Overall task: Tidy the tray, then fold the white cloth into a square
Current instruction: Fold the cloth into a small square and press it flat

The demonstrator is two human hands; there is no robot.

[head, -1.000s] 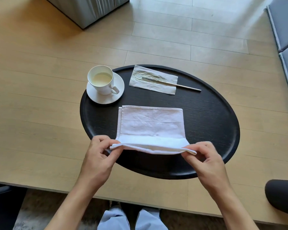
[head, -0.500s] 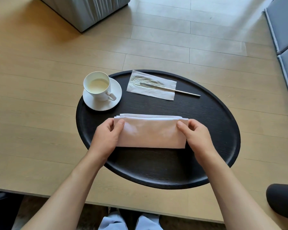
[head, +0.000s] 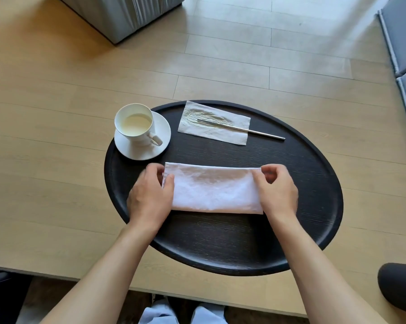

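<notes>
Both hands lie palm-down on the black tray, left hand and right hand pinching the folded white cloth ends with curled fingers.

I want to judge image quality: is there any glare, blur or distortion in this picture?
Head view: strong daylight washes out the pale floor at top; wide-angle lens bends the plank lines and black oval tray; the folded white cloth looks overexposed, its texture soft; both hands appear slightly blurred.

A white cup with pale liquid stands on a saucer. A thin metal stick lies on a paper napkin. A grey box stands behind.
</notes>
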